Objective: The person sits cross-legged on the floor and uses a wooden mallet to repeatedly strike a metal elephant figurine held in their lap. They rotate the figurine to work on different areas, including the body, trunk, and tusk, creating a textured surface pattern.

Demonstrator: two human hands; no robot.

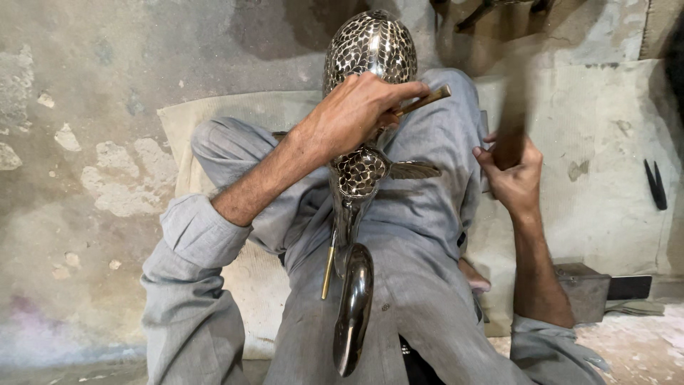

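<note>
Gripping a brass punch [422, 101] in our left hand [356, 114], we press it to the patterned metal bird [363, 171] across our lap; our right hand [514, 175] clasps a blurred hammer handle [514, 107].

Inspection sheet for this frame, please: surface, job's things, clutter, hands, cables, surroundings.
Surface: pale mat on a worn concrete floor.
Job's things: shiny metal bird figure lying along the lap; brass punch; blurred hammer.
Clutter: dark box; black shears.
Hands: left hand holds the punch against the figure; right hand grips the hammer.
Cables: nothing seen.
Surroundings: grey trousers; dark objects at the top edge, unclear.
</note>
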